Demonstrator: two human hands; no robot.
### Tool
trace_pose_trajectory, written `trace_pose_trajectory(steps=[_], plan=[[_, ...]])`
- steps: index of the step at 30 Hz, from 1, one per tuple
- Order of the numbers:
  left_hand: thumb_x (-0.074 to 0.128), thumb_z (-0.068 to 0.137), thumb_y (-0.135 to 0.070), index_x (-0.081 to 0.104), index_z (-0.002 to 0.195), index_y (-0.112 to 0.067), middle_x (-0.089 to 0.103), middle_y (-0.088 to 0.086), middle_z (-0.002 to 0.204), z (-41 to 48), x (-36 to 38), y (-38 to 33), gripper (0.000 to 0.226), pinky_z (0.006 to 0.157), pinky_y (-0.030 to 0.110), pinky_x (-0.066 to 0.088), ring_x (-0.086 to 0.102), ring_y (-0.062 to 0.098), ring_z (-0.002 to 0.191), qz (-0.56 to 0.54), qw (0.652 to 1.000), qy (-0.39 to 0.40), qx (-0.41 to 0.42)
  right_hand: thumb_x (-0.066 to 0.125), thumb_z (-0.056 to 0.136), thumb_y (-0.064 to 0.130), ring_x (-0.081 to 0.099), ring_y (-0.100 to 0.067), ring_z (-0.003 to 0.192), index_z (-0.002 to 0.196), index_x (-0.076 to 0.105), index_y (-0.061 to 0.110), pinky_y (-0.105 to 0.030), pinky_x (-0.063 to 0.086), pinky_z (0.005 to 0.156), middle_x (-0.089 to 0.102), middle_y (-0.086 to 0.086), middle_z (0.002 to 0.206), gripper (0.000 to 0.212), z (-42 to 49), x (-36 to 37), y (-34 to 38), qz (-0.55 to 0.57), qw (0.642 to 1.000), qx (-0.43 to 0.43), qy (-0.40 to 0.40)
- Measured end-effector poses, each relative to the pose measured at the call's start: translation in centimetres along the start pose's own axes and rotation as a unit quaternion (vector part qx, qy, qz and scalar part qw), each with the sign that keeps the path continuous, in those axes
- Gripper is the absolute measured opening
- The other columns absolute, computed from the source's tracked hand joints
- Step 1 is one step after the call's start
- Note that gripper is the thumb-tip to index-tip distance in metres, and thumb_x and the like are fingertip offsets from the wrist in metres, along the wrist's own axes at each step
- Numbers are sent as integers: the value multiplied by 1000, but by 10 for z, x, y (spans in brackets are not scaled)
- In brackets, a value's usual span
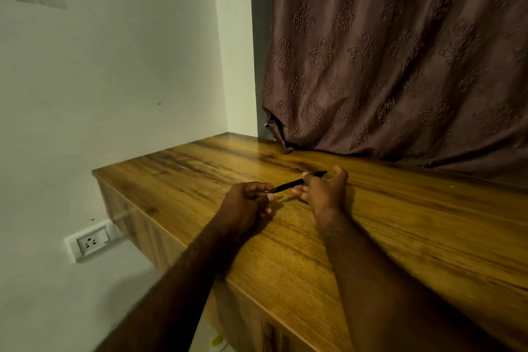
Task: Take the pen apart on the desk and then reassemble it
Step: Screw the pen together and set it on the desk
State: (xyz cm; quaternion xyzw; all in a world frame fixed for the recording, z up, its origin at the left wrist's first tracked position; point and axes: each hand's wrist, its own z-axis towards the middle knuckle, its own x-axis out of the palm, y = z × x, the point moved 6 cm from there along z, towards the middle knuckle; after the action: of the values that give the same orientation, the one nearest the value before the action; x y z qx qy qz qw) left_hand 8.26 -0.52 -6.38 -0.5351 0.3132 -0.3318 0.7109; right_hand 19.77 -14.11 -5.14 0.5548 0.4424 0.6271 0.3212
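A slim black pen [288,185] is held level just above the wooden desk [400,223], running from lower left to upper right. My right hand [324,194] grips its barrel between thumb and fingers, and the far end sticks out past the thumb. My left hand [247,204] pinches the pen's near tip end with curled fingers. Whether the tip piece is separate from the barrel is too small to tell.
The desk's left edge drops off at around the left forearm, with cabinet fronts below. A brown patterned curtain [400,51] hangs onto the desk's back edge. A white wall with a socket [91,241] lies to the left.
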Motion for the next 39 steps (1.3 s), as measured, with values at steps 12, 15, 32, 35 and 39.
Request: trace_pose_trajectory(steps=[12, 15, 32, 35, 39], plan=[[69, 85, -12, 76, 91, -9, 73, 2, 82, -14, -21, -25, 9, 63, 16, 49, 66, 11, 72, 269, 953, -117, 71, 56, 90, 16, 61, -23, 93, 106, 65, 15, -23, 43, 61, 66, -7, 106, 19, -27, 28, 5, -454, 867, -185, 87], [67, 84, -23, 77, 84, -18, 75, 3, 82, -17, -25, -24, 11, 65, 24, 54, 68, 14, 72, 395, 909, -118, 55, 52, 92, 11, 56, -26, 105, 111, 63, 13, -33, 50, 85, 59, -9, 117, 22, -31, 39, -2, -576, 777, -220, 126], [72, 81, -33, 77, 85, -17, 69, 3, 70, -16, -50, -18, 17, 55, 23, 39, 63, 16, 67, 395, 912, -108, -18, 51, 94, 13, 54, -25, 96, 116, 65, 26, -34, 47, 80, 51, -2, 101, 30, -20, 61, -23, -621, 673, -298, 268], [70, 83, -32, 75, 84, -13, 67, 6, 72, -14, -52, -20, 20, 60, 25, 40, 63, 20, 69, 418, 900, -126, -19, 53, 92, 10, 55, -25, 102, 123, 59, 22, -33, 48, 88, 53, -6, 114, 34, -4, 61, -23, -601, 697, -292, 261], [70, 84, -31, 74, 84, -12, 62, 1, 67, -9, -59, -19, 19, 57, 23, 39, 59, 16, 63, 421, 896, -137, -23, 55, 91, 11, 53, -26, 105, 117, 62, 19, -34, 47, 90, 50, -8, 118, 28, 17, 62, -25, -607, 699, -291, 240]])
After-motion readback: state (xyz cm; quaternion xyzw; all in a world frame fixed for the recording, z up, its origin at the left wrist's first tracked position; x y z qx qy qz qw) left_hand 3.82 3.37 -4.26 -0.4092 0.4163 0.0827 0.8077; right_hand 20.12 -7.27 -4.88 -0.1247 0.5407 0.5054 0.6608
